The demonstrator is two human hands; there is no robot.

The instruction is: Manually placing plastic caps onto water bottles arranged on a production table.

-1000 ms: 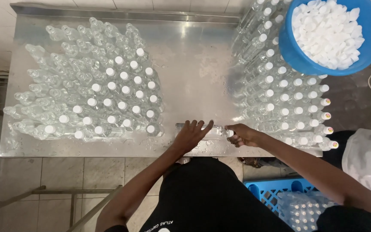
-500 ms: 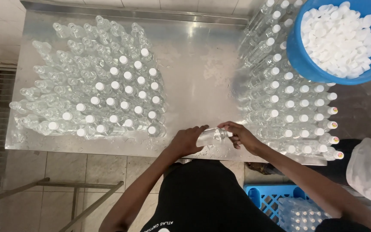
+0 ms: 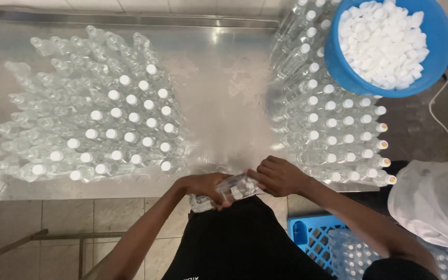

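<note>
Steel tabletop (image 3: 224,67) fills the view, with a block of capped clear bottles (image 3: 105,124) at nine o'clock. At six o'clock, over the near edge, the left hand (image 3: 203,187) is wrapped around a clear bottle (image 3: 226,191) lying sideways, while the right hand (image 3: 278,176) pinches its cap end. More capped bottles (image 3: 333,124) stand at three o'clock, below a blue tub of white caps (image 3: 390,41).

We have a single view, worn on the head, looking almost straight down on the steel table (image 3: 219,78) from close above (the wearer's torso at six o'clock, a blue basin (image 3: 338,57) at one o'clock).
</note>
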